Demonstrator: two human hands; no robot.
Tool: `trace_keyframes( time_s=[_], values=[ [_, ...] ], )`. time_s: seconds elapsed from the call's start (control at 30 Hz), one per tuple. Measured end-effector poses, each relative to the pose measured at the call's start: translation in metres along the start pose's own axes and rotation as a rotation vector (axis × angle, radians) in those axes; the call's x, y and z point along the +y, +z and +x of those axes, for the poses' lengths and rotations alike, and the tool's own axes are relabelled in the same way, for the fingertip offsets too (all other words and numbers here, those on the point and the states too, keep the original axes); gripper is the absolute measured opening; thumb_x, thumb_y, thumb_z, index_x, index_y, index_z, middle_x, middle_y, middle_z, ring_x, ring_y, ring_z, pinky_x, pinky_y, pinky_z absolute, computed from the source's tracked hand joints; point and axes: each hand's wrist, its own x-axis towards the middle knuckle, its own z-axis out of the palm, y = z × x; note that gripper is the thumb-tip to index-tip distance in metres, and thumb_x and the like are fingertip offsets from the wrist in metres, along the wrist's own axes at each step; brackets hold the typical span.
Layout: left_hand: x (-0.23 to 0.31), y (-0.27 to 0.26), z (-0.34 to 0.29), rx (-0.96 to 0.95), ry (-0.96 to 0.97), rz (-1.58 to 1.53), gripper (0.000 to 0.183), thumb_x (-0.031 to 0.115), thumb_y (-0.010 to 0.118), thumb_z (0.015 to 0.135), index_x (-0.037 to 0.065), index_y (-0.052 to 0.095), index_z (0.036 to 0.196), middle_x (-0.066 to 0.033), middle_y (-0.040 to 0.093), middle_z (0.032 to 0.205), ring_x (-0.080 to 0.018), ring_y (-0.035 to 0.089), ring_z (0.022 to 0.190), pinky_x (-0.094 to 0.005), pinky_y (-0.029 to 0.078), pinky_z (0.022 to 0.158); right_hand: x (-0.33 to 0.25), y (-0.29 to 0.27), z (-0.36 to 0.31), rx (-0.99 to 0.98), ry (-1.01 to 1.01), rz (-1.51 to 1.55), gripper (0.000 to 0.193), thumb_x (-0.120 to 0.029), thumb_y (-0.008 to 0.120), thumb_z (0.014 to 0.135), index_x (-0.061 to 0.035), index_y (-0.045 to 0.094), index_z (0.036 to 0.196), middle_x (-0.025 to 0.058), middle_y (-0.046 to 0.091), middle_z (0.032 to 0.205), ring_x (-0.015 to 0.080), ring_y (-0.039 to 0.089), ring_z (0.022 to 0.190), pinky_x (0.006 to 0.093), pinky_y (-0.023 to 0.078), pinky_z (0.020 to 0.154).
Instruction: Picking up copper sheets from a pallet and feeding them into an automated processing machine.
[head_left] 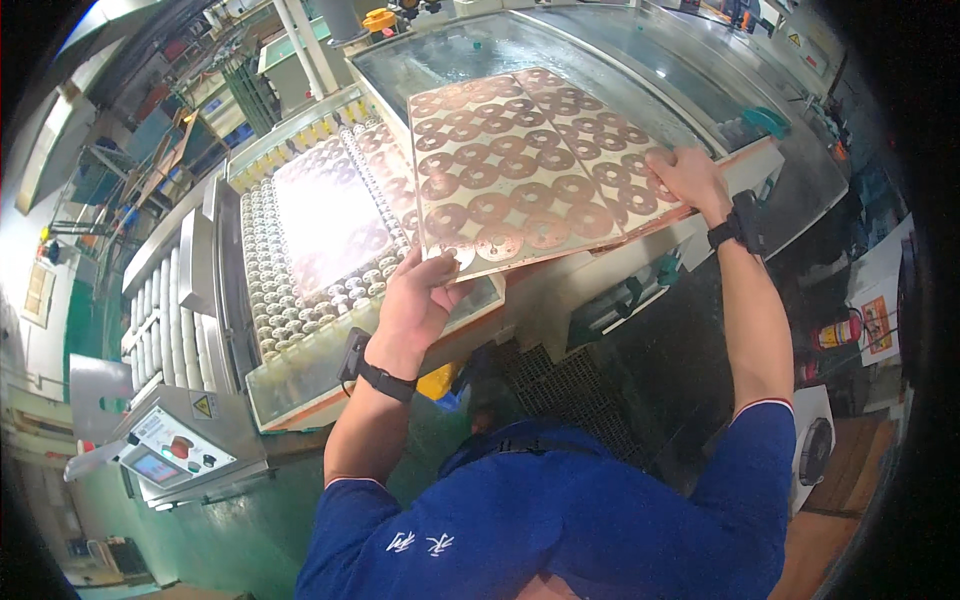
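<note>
A large flat panel [530, 150] with rows of copper-coloured rings is held up at a tilt over the machine's edge. My left hand [418, 296] grips its near left corner, thumb on top and fingers partly hidden beneath. My right hand [690, 178] is closed on its right edge, with the fingertips out of sight under it. To the left, a second panel [330, 205], bright with glare, lies on the roller bed [268, 300]. Part of another ring-patterned area shows between that panel and the held one.
Behind the held panel is a wet, covered section [440, 60] of the machine. A control box [175, 450] with a screen and knobs stands at the lower left, beside long rollers [165, 310]. Black floor grating [560, 395] lies below, and a fire extinguisher [838, 332] stands at the right.
</note>
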Motion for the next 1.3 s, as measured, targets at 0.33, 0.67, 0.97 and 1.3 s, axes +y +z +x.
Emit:
trace_keyframes(
  time_s=[0.33, 0.67, 0.97, 1.3],
  values=[
    [-0.002, -0.003, -0.003, -0.007, 0.004, -0.008, 0.033, -0.002, 0.053, 0.094, 0.0, 0.054, 0.126, -0.0078, 0.065, 0.108, -0.0181, 0.067, 0.093, -0.0346, 0.058, 0.079, -0.01, 0.005, -0.013, 0.134, -0.037, 0.033, 0.062, -0.059, 0.057, 0.089, 0.0, 0.073, 0.079, 0.0213, 0.07, 0.076, 0.0356, 0.068, 0.073, 0.0443, 0.053, 0.069],
    [0.011, -0.009, -0.002, 0.006, -0.014, 0.034, 0.039, 0.001, 0.052, 0.094, 0.001, 0.053, 0.133, -0.0041, 0.065, 0.108, -0.0145, 0.064, 0.092, -0.0305, 0.054, 0.078, -0.006, 0.008, -0.008, 0.124, -0.048, -0.053, 0.065, -0.062, 0.055, 0.088, -0.0029, 0.072, 0.067, 0.0226, 0.068, 0.072, 0.0381, 0.067, 0.076, 0.0467, 0.052, 0.073],
    [0.023, 0.013, -0.015, -0.047, 0.058, 0.066, 0.037, 0.003, 0.05, 0.096, 0.001, 0.054, 0.132, -0.0077, 0.065, 0.116, -0.0164, 0.064, 0.099, -0.0309, 0.054, 0.076, 0.004, 0.016, -0.004, 0.205, -0.129, -0.032, 0.061, -0.057, 0.055, 0.089, -0.0041, 0.069, 0.062, 0.0206, 0.067, 0.068, 0.0408, 0.066, 0.076, 0.0488, 0.05, 0.075],
    [0.011, -0.019, -0.002, -0.017, 0.052, 0.095, 0.033, 0.003, 0.052, 0.095, 0.003, 0.059, 0.127, -0.0063, 0.065, 0.115, -0.0163, 0.064, 0.099, -0.0323, 0.054, 0.079, -0.007, 0.011, -0.008, 0.131, -0.066, 0.004, 0.06, -0.058, 0.057, 0.091, -0.0013, 0.071, 0.074, 0.0225, 0.069, 0.076, 0.0404, 0.066, 0.077, 0.0467, 0.051, 0.074]
  ],
)
